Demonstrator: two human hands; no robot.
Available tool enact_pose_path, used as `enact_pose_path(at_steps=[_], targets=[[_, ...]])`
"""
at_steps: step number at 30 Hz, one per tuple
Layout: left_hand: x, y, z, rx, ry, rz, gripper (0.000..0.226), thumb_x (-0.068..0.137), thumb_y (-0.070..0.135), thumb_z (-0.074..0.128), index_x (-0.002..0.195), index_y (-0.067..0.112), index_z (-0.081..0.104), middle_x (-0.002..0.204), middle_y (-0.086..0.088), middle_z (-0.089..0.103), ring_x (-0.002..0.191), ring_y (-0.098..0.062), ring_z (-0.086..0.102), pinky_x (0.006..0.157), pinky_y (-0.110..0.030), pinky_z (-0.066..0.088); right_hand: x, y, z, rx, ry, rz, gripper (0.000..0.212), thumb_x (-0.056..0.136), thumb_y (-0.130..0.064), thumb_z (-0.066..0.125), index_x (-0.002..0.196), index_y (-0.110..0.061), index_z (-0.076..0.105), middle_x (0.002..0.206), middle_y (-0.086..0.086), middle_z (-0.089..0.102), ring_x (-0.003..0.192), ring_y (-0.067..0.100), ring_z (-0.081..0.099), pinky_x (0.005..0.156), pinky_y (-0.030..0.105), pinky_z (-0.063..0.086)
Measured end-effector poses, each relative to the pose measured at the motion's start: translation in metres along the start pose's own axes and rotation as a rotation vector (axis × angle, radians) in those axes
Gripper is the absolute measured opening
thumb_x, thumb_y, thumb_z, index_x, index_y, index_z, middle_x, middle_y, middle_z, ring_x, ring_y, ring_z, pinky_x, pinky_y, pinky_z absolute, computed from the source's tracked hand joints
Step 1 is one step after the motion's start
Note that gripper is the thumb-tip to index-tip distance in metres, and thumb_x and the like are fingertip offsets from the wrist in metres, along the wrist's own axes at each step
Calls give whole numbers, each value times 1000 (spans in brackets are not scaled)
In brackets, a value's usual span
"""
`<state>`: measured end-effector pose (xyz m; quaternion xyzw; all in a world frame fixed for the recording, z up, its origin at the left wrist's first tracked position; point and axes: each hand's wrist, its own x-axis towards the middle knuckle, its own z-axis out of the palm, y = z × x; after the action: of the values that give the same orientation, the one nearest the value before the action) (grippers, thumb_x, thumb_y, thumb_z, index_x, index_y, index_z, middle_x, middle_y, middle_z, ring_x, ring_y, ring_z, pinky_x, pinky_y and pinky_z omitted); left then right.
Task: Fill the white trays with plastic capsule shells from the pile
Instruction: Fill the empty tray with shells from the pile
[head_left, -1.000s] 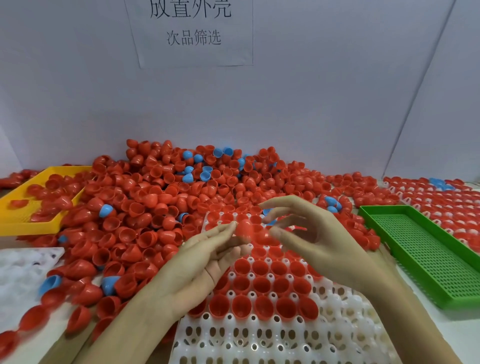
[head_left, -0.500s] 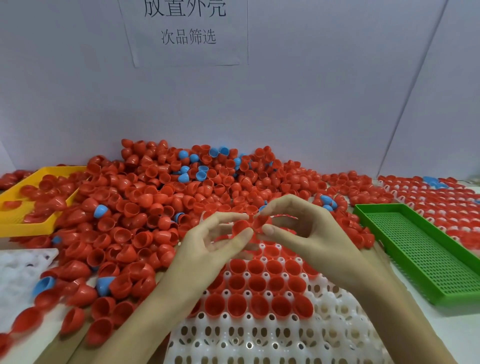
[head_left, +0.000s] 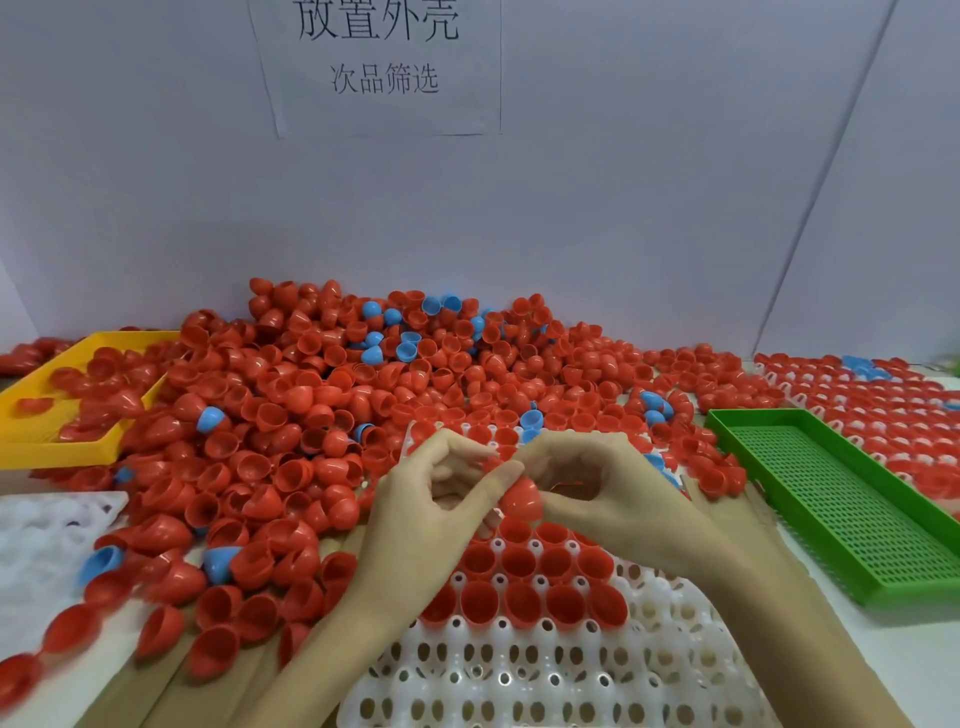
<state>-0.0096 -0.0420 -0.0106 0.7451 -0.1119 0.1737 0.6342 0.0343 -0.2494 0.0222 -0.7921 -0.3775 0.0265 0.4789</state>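
Both hands met over the white tray; left hand and right hand each kept a pinching grip on one red shell.

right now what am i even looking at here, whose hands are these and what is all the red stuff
This is one picture from a camera worn on a person's head, looking forward and down at their own two bare hands; no machine is involved. The left hand and the right hand meet over the white tray, and together they hold a red capsule shell between their fingertips. The tray's far pockets already hold red shells, open side up; the near pockets are bare. Behind lies a big pile of shells, mostly red with a few blue. A yellow tray sits at the left with some shells in it, a green mesh tray at the right, and a paper sign hangs on the wall.
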Motion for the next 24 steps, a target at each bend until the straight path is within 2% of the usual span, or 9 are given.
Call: enact_pose_path(at_steps=[3,5,8,10,14,17,19,22,24], targets=[[-2,-1,1,128,-3,14,29,94,57,61,113,35,66,87,10,76,73,-12,74,68,-33,61,-4,0,-14,-74,5,62,11,98,-19,75,108,-18,78,92,3,78,80,21,75,79,41,64],[1,0,-3,140,24,11,26,99,55,54,110,35,65,88,11,75,72,-11,72,65,-35,59,-13,1,-30,-88,19,119,9,99,-18,74,107,-19,79,90,3,78,79,20,74,78,36,63],[6,-1,-10,148,69,3,33,101,52,48,101,27,70,84,11,74,71,-10,70,62,-29,54,-37,5,-45,-183,46,169,11,100,-16,71,100,-24,79,84,5,73,72,24,69,68,42,60],[8,-3,-14,161,74,6,35,103,48,48,93,25,72,82,10,74,72,-9,70,62,-24,52,-57,7,-47,-266,2,214,10,99,-21,71,100,-27,79,84,3,73,70,23,66,66,45,58],[11,-6,-17,222,88,35,38,103,47,47,85,25,73,81,15,73,74,-4,70,62,-16,51,-84,7,-45,-402,-81,282,10,98,-29,74,103,-38,76,77,-9,69,64,9,58,60,29,49],[13,-9,-19,260,111,56,38,104,45,47,84,26,73,82,20,73,78,1,69,67,-11,49,-89,5,-44,-410,-68,296,11,97,-30,76,102,-39,76,75,-12,64,64,5,55,61,21,43],[13,-10,-20,287,121,69,38,104,45,47,83,26,73,82,23,73,79,2,69,68,-10,48,-90,1,-44,-441,-77,298,10,95,-33,78,102,-40,76,82,-23,67,72,2,62,65,17,48],[14,-10,-23,311,137,83,38,105,44,48,81,27,73,81,24,72,78,0,69,68,-14,48,-89,0,-41,-524,-88,324,11,92,-39,80,101,-43,76,97,-37,66,88,-4,66,75,20,55],[15,-10,-24,316,144,93,38,105,43,48,80,28,73,82,24,72,78,0,69,67,-13,49,-86,0,-39,-547,-113,339,12,92,-39,80,101,-44,74,95,-39,65,85,-5,65,74,21,55]])
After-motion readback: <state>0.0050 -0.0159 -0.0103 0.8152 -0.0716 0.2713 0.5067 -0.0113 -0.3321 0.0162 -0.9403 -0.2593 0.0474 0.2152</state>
